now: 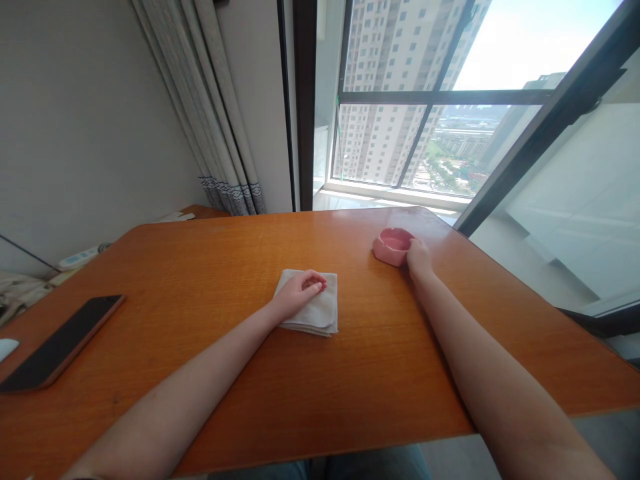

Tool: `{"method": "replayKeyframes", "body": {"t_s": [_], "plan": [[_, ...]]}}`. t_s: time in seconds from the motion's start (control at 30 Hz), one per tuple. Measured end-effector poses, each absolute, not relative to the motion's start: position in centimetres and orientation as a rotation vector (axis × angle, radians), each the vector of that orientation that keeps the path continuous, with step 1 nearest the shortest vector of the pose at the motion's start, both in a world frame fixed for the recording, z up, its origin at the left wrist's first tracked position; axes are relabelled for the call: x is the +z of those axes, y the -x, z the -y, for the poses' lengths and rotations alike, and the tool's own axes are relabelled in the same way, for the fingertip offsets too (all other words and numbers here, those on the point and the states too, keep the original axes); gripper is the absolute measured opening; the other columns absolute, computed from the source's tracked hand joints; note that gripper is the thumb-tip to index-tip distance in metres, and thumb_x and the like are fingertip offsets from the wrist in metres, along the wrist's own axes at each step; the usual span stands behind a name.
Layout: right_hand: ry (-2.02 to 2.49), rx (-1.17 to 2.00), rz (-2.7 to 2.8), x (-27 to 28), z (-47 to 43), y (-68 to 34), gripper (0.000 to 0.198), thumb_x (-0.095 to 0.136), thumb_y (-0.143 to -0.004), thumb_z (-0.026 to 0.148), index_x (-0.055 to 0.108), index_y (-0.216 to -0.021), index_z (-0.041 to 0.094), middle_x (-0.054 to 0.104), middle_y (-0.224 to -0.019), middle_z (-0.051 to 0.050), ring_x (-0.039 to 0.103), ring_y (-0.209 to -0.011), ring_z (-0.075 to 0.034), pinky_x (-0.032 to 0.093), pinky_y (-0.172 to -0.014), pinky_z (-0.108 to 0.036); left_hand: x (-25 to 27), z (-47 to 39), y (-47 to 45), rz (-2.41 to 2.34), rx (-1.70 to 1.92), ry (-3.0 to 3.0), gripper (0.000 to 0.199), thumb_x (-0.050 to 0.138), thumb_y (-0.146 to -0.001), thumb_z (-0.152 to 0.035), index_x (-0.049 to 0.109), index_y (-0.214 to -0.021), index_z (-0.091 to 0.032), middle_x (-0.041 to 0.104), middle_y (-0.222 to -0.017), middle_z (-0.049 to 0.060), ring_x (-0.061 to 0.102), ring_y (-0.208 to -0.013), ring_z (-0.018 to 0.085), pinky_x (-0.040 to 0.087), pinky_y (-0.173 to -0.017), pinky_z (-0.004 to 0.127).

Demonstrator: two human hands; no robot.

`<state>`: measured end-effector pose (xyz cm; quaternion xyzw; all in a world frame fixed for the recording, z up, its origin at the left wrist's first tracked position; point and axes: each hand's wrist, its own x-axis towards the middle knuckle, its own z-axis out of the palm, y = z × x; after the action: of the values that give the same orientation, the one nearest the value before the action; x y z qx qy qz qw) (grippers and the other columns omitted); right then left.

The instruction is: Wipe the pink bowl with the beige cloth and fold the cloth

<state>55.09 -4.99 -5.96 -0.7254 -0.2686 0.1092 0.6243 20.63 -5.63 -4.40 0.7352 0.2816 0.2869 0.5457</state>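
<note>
A pink ashtray (389,256) with a notched rim is at the far right part of the wooden table. My right hand (418,257) grips its right side, the fingers partly hidden behind the rim. The ashtray looks to be at table height; I cannot tell whether it is slightly lifted. Near the middle of the table lies a folded white cloth (323,312), stacked in layers. On top of it rests my left hand (299,293), fingers loosely curled, with a gap between thumb and fingers and nothing visible in them.
The brown wooden table (200,267) reaches toward a large window (390,140). A dark tablet-like slab (65,343) lies at the left, beside a white object (7,348) cut by the frame. A power strip (80,257) sits past the left edge. A grey curtain (210,107) hangs behind.
</note>
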Motion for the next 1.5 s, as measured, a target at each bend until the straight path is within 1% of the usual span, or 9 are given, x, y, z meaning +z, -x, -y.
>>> {"method": "replayKeyframes", "body": {"t_s": [0.23, 0.43, 0.53, 0.7, 0.9, 1.0, 1.2, 1.37, 1.5], "plan": [[1.705, 0.248, 0.634, -6.1, 5.1, -55.3, 0.034, 0.038, -0.079, 0.027, 0.062, -0.099, 0.012, 0.065, -0.098, -0.008, 0.057, -0.096, -0.020, 0.042, -0.092, -0.034, -2.1, 8.0, -20.2, -0.486, 0.459, -2.503, 0.033, 0.061, -0.076, -0.044, 0.063, -0.097, -0.019, 0.062, -0.104, 0.008, 0.055, -0.102, 0.022, 0.040, -0.095, 0.037], [1.739, 0.239, 0.628, -6.2, 4.8, -55.7, 0.032, 0.038, -0.078, 0.025, 0.063, -0.094, 0.013, 0.066, -0.091, -0.008, 0.058, -0.093, -0.021, 0.044, -0.088, -0.035, -2.0, 8.8, -20.3, -0.412, 0.358, -2.644, 0.065, 0.068, -0.069, -0.048, 0.050, -0.126, -0.024, 0.052, -0.129, 0.009, 0.046, -0.121, 0.026, 0.023, -0.111, 0.044], [1.758, 0.238, 0.629, -6.3, 4.6, -55.9, 0.030, 0.039, -0.077, 0.025, 0.063, -0.090, 0.014, 0.066, -0.087, -0.007, 0.059, -0.091, -0.021, 0.045, -0.086, -0.035, -2.5, 8.7, -20.4, -0.430, 0.414, -2.619, 0.053, 0.060, -0.078, -0.039, 0.047, -0.126, -0.023, 0.056, -0.127, 0.009, 0.049, -0.120, 0.023, 0.015, -0.114, 0.045], [1.802, 0.203, 0.644, -6.0, 5.1, -55.7, 0.029, 0.040, -0.077, 0.027, 0.063, -0.089, 0.013, 0.065, -0.091, -0.011, 0.059, -0.093, -0.025, 0.045, -0.086, -0.040, -2.8, 8.4, -20.5, -0.463, 0.487, -2.544, 0.029, 0.056, -0.080, -0.033, 0.053, -0.106, -0.021, 0.063, -0.112, 0.006, 0.057, -0.108, 0.019, 0.026, -0.111, 0.040], [1.643, -0.317, 0.925, -2.4, 7.2, -51.0, 0.047, 0.038, -0.082, 0.025, 0.042, -0.128, 0.016, 0.041, -0.137, -0.012, 0.032, -0.131, -0.024, 0.026, -0.106, -0.047, -2.7, 8.6, -20.6, -0.320, 0.503, -2.586, 0.009, 0.053, -0.073, -0.015, 0.052, -0.080, -0.021, 0.062, -0.109, 0.005, 0.056, -0.105, 0.018, 0.025, -0.110, 0.040], [1.473, -0.330, 1.327, -0.6, 8.4, -46.5, 0.038, 0.037, -0.085, 0.026, 0.048, -0.120, 0.019, 0.053, -0.123, -0.010, 0.046, -0.117, -0.023, 0.033, -0.100, -0.043, -2.6, 8.4, -20.5, -0.419, 0.744, -2.447, 0.011, 0.051, -0.074, -0.012, 0.050, -0.082, -0.021, 0.062, -0.105, 0.004, 0.056, -0.102, 0.017, 0.033, -0.104, 0.038], [1.548, 0.186, 1.761, -1.4, 10.9, -36.8, 0.025, 0.035, -0.087, 0.026, 0.053, -0.104, 0.019, 0.062, -0.085, -0.005, 0.057, -0.077, -0.018, 0.045, -0.074, -0.030, -1.8, 6.7, -19.7, -0.861, 1.745, -1.575, 0.007, 0.042, -0.082, -0.016, 0.046, -0.086, -0.020, 0.051, -0.082, 0.001, 0.050, -0.078, 0.013, 0.042, -0.075, 0.026], [1.627, 0.197, 2.256, -3.0, 11.8, -33.7, 0.046, 0.049, -0.082, 0.030, 0.049, -0.127, 0.020, 0.052, -0.130, -0.012, 0.043, -0.120, -0.027, 0.026, -0.105, -0.047, -2.6, 3.6, -18.7, -1.093, 1.769, -1.040, 0.006, 0.040, -0.079, -0.016, 0.045, -0.077, -0.019, 0.048, -0.075, -0.002, 0.047, -0.072, 0.010, 0.040, -0.069, 0.022], [1.889, 0.177, 2.247, -3.0, 10.3, -36.0, 0.047, 0.044, -0.082, 0.019, 0.051, -0.128, 0.021, 0.044, -0.140, -0.011, 0.037, -0.127, -0.028, 0.019, -0.107, -0.053, -4.1, 1.8, -18.5, -1.049, 1.672, -0.814, 0.010, 0.042, -0.073, -0.016, 0.039, -0.081, -0.021, 0.050, -0.076, -0.003, 0.052, -0.070, 0.011, 0.044, -0.067, 0.025]]}}
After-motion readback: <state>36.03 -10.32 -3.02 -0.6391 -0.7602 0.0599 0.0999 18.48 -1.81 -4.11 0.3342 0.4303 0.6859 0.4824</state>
